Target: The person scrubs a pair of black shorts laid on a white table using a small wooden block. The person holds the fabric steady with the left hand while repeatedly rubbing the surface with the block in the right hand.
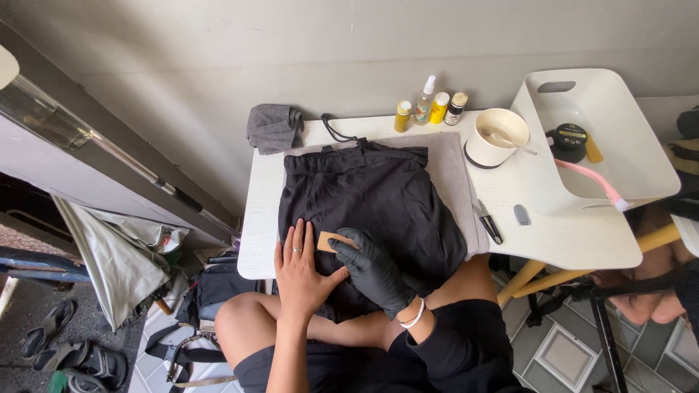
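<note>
My left hand (300, 271) is bare and lies flat, fingers spread apart, pressing on the near edge of a black garment (378, 204) spread over the white worktop (575, 233). My right hand (375, 269) wears a black glove, and its fingers are closed on a small tan rectangular block (331, 241), which it holds against the cloth just beside my left fingertips. A white band circles that wrist.

The garment is matte and soft-looking, with folds across it and a drawstring cord (335, 131) trailing off its far edge. It rests on a grey felt-like mat (451, 175) that shows along its right side. A crumpled grey cloth (274, 128) sits at the far left corner of the worktop.

Along the wall stand four small bottles (429, 108): two yellow, one clear with a spray top, one dark with a pale cap. To their right is a round white bowl (496, 135) with a spoon-like tool inside. A white plastic tray (619, 145) with a cut-out handle rests tilted at the right, holding a round dark tin (568, 140) and a pink-handled brush (590, 182). A black pen-shaped tool (489, 223) and a small grey lozenge-shaped piece (521, 214) lie on the bare worktop, well apart from my hands. Nothing stands between my hands and the garment.
</note>
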